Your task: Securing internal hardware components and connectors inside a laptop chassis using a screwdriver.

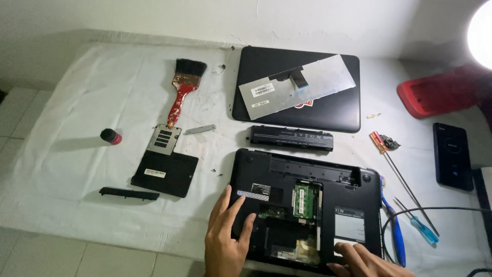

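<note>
Black opened laptop base [307, 205], underside up, near edge: left hand [228, 238] flat, fingers spread, on it; right hand [366, 261] resting open, holding nothing.

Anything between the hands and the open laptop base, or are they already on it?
Nothing visible in the way. The left hand lies flat on the upturned laptop base, fingers spread beside the open bay. The right hand rests on its front right corner. The green memory module sits exposed between them, uncovered.

Left of the open laptop base [307, 205] we have bare cloth [66, 179]; right, screwdrivers [405, 179] and cable [435, 210] crowd us.
</note>
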